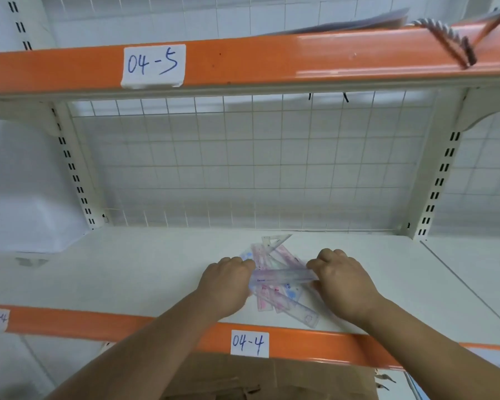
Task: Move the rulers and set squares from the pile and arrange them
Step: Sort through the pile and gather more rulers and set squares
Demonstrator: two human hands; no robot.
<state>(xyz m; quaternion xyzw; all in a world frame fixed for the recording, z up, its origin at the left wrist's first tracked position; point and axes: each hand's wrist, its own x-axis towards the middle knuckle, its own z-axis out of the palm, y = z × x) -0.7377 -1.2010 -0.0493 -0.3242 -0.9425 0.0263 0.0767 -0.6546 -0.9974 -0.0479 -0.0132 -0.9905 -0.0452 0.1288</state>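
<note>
Cardboard box (243,379) is sitting closest, below shelf front, w/ both forearms reaching over it. L hand (227,280) and R hand (341,280) are working at approx. centre of white shelf deck (127,269), level w/ each other. Both are gripping one clear ruler (283,277), which is lying crosswise between them. L fingers are curling round its left end; R fingers are curling over its right end, w/ thumb showing under the edge. Fingertips are hiding behind knuckles.

Ruler is sitting over pile (274,295) of pink, blue and clear rulers and set squares, which is fanning out untidily between the hands. Clear set square (274,241) is poking out at rear of pile, toward wire grid back panel (243,157). Long clear ruler (303,313) is sticking out at front R of pile, nr. orange front rail (127,327).

Label "04-4" (249,343) is showing on that rail, label "04-5" (153,64) on upper orange rail (272,59). Twisted rope (445,39) is hanging over upper rail, far R.
</note>
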